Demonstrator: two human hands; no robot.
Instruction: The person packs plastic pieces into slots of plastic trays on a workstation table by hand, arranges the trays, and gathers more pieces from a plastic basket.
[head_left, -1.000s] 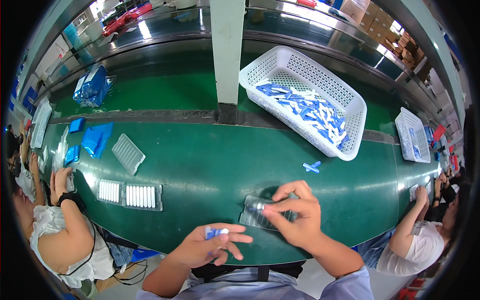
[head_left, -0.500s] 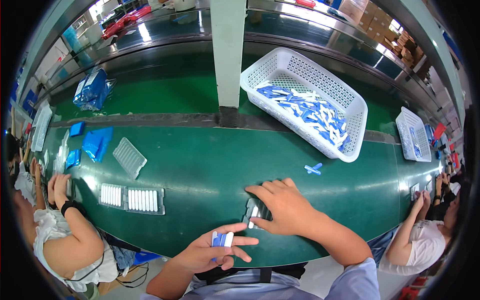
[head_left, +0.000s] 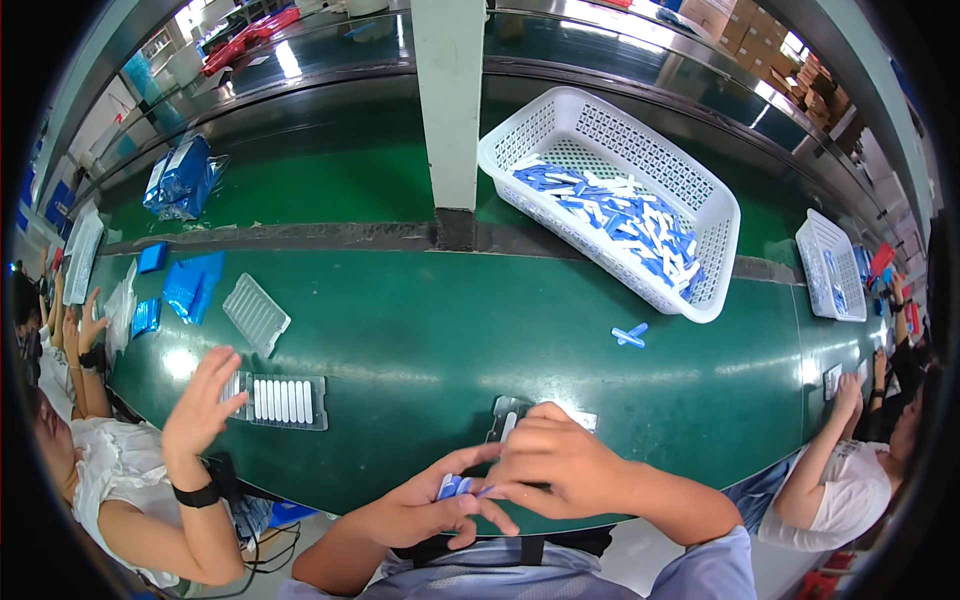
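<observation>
My left hand (head_left: pixel 425 505) is curled around a few small blue-and-white plastic sticks (head_left: pixel 452 487) on the palm side of its fingers. Close against it, my right hand (head_left: pixel 565 465) has its fingers bent, their tips at the end of a blue stick (head_left: pixel 486 491). Just beyond the hands lies a clear plastic tray (head_left: pixel 499 408) on the green table, with a white stick (head_left: pixel 510 424) in it; my right hand covers much of the tray. Two crossed blue-and-white sticks (head_left: pixel 630 335) rest farther off to the right.
A white perforated basket (head_left: pixel 720 255) full of loose sticks stands at the back right. Filled clear trays (head_left: pixel 318 405) and an upturned ribbed tray (head_left: pixel 257 315) lie left, near blue packets (head_left: pixel 193 287). A co-worker's hand (head_left: pixel 205 405) reaches over the trays. A post (head_left: pixel 452 110) rises behind.
My right hand has left the tray and come to the sticks in my left hand, which has curled its fingers more. The left co-worker's hand has moved over the filled trays.
</observation>
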